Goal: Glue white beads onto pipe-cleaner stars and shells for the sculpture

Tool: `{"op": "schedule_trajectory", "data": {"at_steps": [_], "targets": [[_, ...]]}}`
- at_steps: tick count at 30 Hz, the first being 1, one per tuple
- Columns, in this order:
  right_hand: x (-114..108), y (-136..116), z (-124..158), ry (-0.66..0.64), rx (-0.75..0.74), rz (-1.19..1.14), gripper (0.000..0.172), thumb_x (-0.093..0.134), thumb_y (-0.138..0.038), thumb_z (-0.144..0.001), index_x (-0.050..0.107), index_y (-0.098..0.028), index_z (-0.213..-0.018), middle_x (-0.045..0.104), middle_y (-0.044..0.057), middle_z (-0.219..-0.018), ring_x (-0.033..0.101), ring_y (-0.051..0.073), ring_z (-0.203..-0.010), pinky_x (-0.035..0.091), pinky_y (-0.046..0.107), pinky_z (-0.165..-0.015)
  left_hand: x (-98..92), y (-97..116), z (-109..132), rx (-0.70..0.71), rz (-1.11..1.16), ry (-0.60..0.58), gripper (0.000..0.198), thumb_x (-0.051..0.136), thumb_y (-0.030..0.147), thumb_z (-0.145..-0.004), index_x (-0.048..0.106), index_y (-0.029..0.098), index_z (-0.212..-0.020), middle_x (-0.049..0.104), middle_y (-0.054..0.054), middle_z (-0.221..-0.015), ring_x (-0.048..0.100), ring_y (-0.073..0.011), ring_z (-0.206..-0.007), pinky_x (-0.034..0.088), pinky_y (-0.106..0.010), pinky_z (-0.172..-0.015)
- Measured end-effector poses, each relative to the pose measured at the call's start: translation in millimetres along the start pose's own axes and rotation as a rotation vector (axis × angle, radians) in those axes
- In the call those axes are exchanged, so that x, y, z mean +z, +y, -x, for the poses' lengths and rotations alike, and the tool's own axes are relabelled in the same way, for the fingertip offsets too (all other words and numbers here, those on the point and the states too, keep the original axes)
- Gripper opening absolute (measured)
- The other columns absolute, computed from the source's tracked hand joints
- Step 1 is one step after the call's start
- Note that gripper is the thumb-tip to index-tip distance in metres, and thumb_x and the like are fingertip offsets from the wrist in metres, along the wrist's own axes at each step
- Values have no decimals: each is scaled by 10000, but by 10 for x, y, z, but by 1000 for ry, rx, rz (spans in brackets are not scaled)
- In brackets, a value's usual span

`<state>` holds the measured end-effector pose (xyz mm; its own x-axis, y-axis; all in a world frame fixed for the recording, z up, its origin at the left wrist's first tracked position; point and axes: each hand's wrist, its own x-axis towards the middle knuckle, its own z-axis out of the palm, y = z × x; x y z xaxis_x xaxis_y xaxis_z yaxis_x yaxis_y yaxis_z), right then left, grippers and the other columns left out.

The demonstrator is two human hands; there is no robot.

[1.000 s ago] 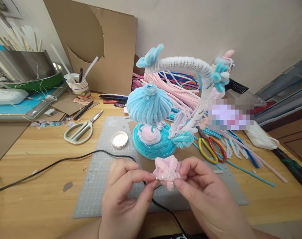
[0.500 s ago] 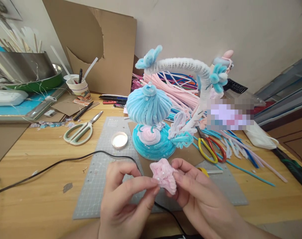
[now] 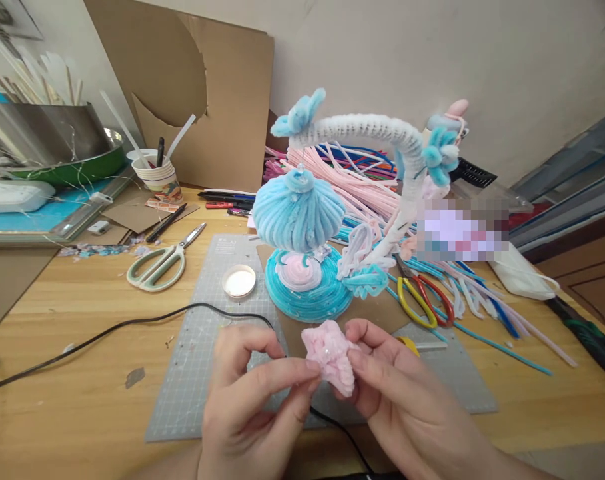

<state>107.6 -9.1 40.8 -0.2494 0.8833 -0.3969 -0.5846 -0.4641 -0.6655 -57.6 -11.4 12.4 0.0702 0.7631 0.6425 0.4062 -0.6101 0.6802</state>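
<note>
Both hands meet in the lower centre of the frame, above the near edge of the grey cutting mat (image 3: 202,360).

1. The left hand (image 3: 252,400) is nearly closed. Its thumb and forefinger pinch the left edge of the pink fuzzy flower (image 3: 330,353), and the other fingers curl beneath.
2. The right hand (image 3: 402,400) is half curled. Its thumb and fingertips clamp the right side of the flower.
3. The flower sits between the two hands, clear of the mat. Gripping it by its edges likely leaves its face open to view and avoids flattening the pile.

Just behind the hands, at centre frame, the blue lantern model (image 3: 298,212) hangs over its round base (image 3: 307,287). A black cable (image 3: 132,322) crosses the mat from the left and passes under the hands. Green scissors (image 3: 157,265) lie at left centre and red and yellow scissors (image 3: 422,300) at right centre, both probably left within reach. Loose pipe cleaners (image 3: 362,180) are heaped behind the model.
</note>
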Motion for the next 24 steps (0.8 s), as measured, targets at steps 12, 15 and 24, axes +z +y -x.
{"op": "schedule_trajectory", "data": {"at_steps": [12, 15, 24], "targets": [[-129, -247, -213, -68, 18, 431, 251, 702, -256, -789, 602, -241, -1018, 690, -29, -821, 575, 123, -712, 416, 268, -699, 106, -119, -10, -465, 259, -126, 243, 565, 172, -867, 610, 277, -1081, 654, -19, -957, 576, -152, -806, 485, -292, -716], [-177, -277, -298, -98, 43, 477, 239, 656, -200, -819, 586, -244, -1044, 703, -14, -901, 612, 141, -780, 425, 292, -728, 151, -165, -66, -509, 295, -179, 130, 618, 170, -807, 660, 224, -918, 677, -31, -873, 593, -157, -738, 497, -300, -670], [-456, -360, -193, -144, -11, 554, 465, 666, -274, -817, 539, -257, -1264, 615, 74, -1304, 577, 228, -1169, 399, 436, -1002, 348, -290, -221, -657, 220, -99, 115, 625, 284, -791, 664, 177, -808, 731, -52, -799, 677, -186, -733, 543, -314, -681]]}}
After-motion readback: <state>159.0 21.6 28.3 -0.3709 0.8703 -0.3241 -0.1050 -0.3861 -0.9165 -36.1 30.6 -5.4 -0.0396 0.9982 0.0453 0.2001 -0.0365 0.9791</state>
